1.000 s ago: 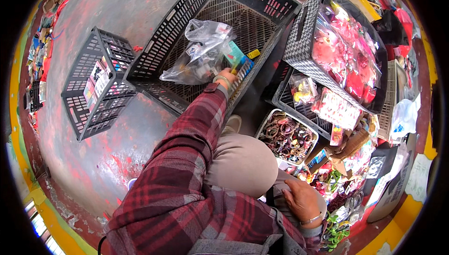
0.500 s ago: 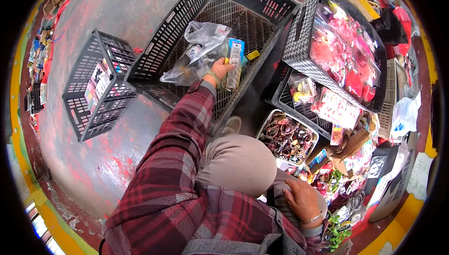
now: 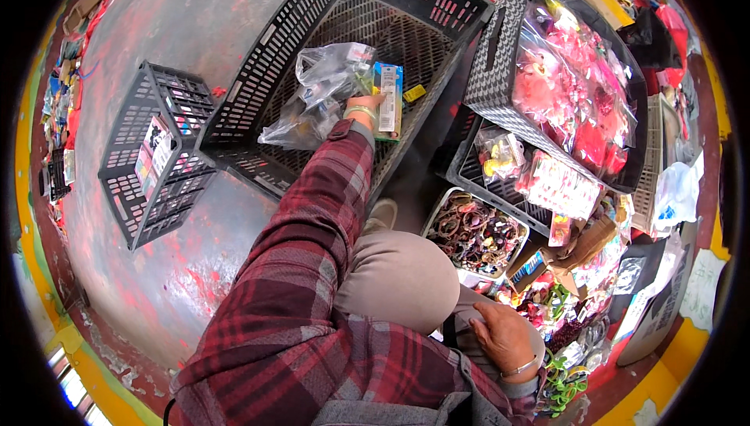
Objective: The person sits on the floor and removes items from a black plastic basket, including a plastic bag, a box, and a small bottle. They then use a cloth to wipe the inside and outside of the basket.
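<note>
Blue and white, a flat packet [image 3: 390, 102] lies in a large black crate [image 3: 266, 59], its left edge touched by the left hand [image 3: 365, 104]; whether those fingers grip it, I cannot tell. A crumpled clear bag [image 3: 320, 94] spreads just left of the packet, and a small yellow piece [image 3: 415, 93] sits to its right. The right hand [image 3: 502, 338] rests on the thigh, fingers loose and thumb apart. Farther out, a smaller dark crate [image 3: 168, 203] stands leftward on the floor [image 3: 195, 4], while a houndstooth bin [image 3: 496, 59] rightward holds bagged pink and red goods [image 3: 574, 90].
</note>
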A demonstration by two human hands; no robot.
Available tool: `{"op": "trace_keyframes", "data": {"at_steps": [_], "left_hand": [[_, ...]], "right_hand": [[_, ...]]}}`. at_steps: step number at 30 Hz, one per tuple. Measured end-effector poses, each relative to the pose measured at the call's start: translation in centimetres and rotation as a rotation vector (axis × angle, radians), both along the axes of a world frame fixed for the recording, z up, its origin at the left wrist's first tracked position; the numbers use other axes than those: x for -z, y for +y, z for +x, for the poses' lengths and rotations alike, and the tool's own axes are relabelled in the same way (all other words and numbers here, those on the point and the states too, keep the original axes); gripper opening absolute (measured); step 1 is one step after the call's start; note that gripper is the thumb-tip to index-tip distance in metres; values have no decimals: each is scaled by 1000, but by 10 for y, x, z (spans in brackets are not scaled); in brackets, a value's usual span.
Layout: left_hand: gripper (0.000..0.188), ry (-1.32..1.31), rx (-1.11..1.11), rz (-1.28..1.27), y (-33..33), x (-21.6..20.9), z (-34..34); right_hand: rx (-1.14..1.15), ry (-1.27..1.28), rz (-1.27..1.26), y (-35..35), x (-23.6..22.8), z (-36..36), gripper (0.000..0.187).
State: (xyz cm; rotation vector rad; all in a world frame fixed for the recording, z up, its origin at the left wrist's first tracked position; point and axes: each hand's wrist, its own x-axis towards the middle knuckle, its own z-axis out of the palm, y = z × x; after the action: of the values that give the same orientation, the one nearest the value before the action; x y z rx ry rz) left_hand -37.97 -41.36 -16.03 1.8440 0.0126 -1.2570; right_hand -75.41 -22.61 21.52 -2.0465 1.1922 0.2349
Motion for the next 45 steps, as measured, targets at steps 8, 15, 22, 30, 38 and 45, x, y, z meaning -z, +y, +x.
{"op": "trace_keyframes", "data": {"at_steps": [8,15,22,30,38,45], "left_hand": [[36,133,331,-131,-15,68,38],[75,-418,708,79,-52,1,-15],[94,-468,636,93,-50,-35,-31],[100,-540,596,142,-57,-15,-39],[88,-375,829,-137,-61,-23,-50],[79,-606,635,-250,-39,-48,-35]], "right_hand": [[-44,-16,17,-9,1,3,26],[6,35,22,-4,1,0,26],[20,27,35,-6,2,-3,26],[28,31,43,-10,5,-5,26],[-13,53,55,-10,1,-2,26],[-20,42,-9,10,-4,-5,24]]}}
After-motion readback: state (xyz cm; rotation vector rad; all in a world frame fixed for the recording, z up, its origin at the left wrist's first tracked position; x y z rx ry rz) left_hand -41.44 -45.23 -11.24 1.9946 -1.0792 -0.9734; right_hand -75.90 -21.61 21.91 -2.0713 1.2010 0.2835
